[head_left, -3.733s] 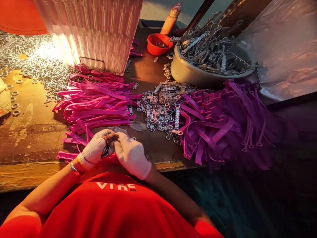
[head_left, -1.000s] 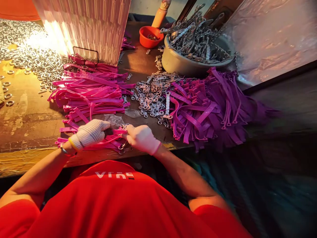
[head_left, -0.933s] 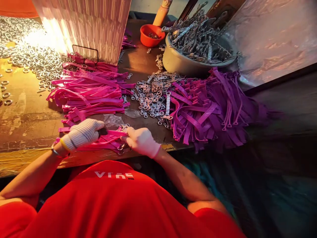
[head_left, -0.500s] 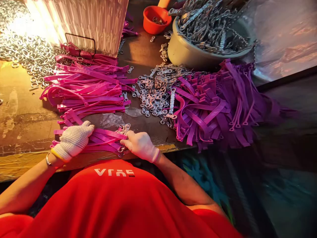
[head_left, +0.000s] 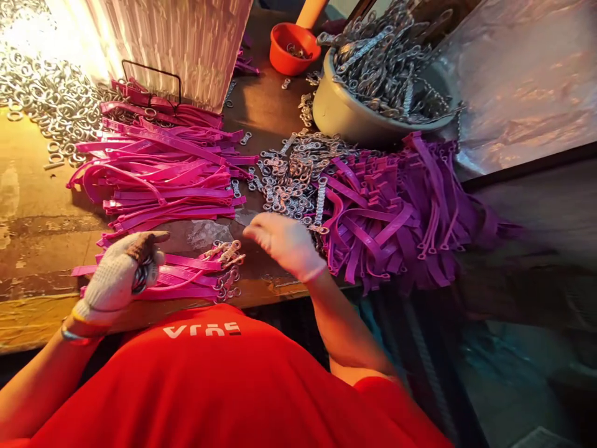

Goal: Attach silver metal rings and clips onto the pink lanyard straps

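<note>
My left hand [head_left: 116, 277], in a white knit glove, is over the left part of a small group of pink straps [head_left: 186, 267] at the table's front edge. Its fingers are curled round several metal rings [head_left: 145, 274], with a fingertip stretched out to the right. Metal links [head_left: 228, 255] sit at the right ends of these straps. My right hand [head_left: 286, 242], also gloved, is above the table to the right of them, beside a pile of metal links [head_left: 293, 180]. Its fingertips are pressed together; whether anything is between them cannot be seen.
A larger heap of pink straps [head_left: 172, 168] lies behind my left hand, with loose metal rings [head_left: 60, 106] beyond. Purple straps [head_left: 387, 211] hang over the table edge at right. Behind stand a tub [head_left: 354, 112] heaped with metal chain pieces and a red cup [head_left: 289, 53].
My right hand has let go of the pink strap's end and moved right and slightly up. The left hand has turned and shifted left, showing the metal rings in it.
</note>
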`<state>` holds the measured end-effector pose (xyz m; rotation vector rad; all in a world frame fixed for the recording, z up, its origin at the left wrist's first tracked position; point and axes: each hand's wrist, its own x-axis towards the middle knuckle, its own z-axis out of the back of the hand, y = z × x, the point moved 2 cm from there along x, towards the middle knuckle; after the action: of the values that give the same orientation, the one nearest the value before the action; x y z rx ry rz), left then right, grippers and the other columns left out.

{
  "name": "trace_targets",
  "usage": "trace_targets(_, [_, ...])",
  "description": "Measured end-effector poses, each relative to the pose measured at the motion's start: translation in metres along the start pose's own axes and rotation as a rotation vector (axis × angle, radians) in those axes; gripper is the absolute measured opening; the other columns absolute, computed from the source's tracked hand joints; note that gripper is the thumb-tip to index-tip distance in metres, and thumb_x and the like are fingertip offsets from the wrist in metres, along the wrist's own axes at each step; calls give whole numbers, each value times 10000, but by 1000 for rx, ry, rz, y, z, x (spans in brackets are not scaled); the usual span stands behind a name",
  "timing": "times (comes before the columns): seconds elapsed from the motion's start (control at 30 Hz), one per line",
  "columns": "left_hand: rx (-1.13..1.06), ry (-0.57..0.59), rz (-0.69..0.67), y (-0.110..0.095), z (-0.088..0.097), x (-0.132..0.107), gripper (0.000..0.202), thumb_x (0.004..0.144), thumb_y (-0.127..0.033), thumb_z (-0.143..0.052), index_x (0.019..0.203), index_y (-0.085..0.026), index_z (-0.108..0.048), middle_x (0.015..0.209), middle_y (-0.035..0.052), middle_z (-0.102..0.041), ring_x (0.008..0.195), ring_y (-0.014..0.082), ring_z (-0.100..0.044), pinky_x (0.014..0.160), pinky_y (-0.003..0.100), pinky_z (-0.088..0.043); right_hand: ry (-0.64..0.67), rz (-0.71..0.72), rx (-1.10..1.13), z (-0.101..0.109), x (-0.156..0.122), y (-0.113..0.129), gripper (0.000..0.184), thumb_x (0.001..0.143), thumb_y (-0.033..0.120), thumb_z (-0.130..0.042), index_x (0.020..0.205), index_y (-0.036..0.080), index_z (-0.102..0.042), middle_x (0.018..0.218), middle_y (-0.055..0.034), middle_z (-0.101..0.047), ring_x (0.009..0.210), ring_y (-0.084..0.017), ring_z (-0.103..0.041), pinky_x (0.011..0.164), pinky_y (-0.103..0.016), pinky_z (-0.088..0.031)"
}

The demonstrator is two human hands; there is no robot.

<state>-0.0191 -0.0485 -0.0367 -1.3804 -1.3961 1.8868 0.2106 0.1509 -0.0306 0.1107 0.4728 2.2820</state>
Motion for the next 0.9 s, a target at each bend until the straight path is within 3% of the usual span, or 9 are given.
trace_targets(0.07, [-317, 127, 182, -1, -18, 9, 410, 969, -478, -552, 1171, -140, -666, 740, 49, -656, 420, 79, -464, 368, 171, -337, -128, -152, -175, 3, 32, -25, 295, 995, 412, -559, 1026, 156, -700, 977, -131, -715, 919, -262, -630, 786, -341, -417])
trace_targets(0.17, [-553, 305, 371, 1, -41, 20, 470, 966, -487, -532, 1141, -72, -663, 836, 125, -708, 430, 120, -539, 331, 201, -362, -146, -270, -471, -11, 76, -45, 319, 952, 330, -604, 1157, 89, -645, 1115, -227, -673, 1050, -338, -606, 833, -390, -411])
trace_targets(0.23, [-624, 367, 439, 3, -49, 22, 475, 959, -463, -525, 1160, -54, -660, 897, 154, -719, 470, 153, -592, 325, 216, -382, -120, -270, -534, -25, 91, -50, 303, 932, 259, -603, 1179, 87, -629, 1140, -240, -659, 1082, -350, -592, 850, -401, -404])
trace_targets(0.4, [-511, 340, 320, 9, -52, 13, 339, 856, -221, -644, 1168, -88, -657, 796, 63, -661, 415, 68, -478, 328, 156, -311, -204, -265, -390, -41, 89, -67, 326, 921, 240, -575, 1226, 134, -620, 1122, -205, -665, 1085, -342, -565, 884, -423, -394])
trace_targets(0.53, [-394, 307, 195, 16, -49, 7, 317, 846, -317, -705, 1109, -150, -649, 781, 27, -646, 413, 60, -443, 332, 160, -283, -395, -250, 26, -40, 74, -73, 335, 905, 212, -554, 1223, 133, -623, 1137, -177, -667, 1099, -313, -550, 988, -473, -383])
trace_targets(0.6, [-300, 277, 159, 17, -48, 6, 285, 859, -391, -700, 993, -144, -658, 708, 20, -628, 421, 67, -454, 354, 164, -298, -496, -165, 275, -36, 58, -60, 305, 929, 228, -514, 1195, 122, -621, 1127, -175, -662, 1070, -285, -560, 1013, -479, -391])
trace_targets(0.67, [-197, 300, 146, 16, -47, 4, 313, 878, -443, -677, 861, -131, -653, 598, 6, -570, 410, 65, -426, 368, 167, -283, -475, -20, 423, -34, 36, -35, 282, 972, 277, -485, 1176, 141, -626, 1091, -143, -674, 991, -236, -597, 968, -420, -453])
trace_targets(0.8, [-135, 433, 163, 11, -49, -1, 376, 882, -501, -657, 809, -132, -646, 548, -13, -503, 406, 57, -348, 377, 183, -232, -171, 339, 493, -32, -7, 28, 238, 1005, 345, -531, 1183, 244, -654, 1019, -24, -711, 865, -152, -657, 825, -283, -529])
trace_targets(0.9, [-81, 487, 151, 10, -49, -3, 356, 865, -477, -653, 764, -136, -626, 574, -4, -509, 436, 70, -378, 398, 194, -246, -5, 617, 374, -34, -23, 60, 294, 1013, 214, -492, 1280, 232, -612, 1131, -67, -682, 1009, -179, -638, 893, -307, -508])
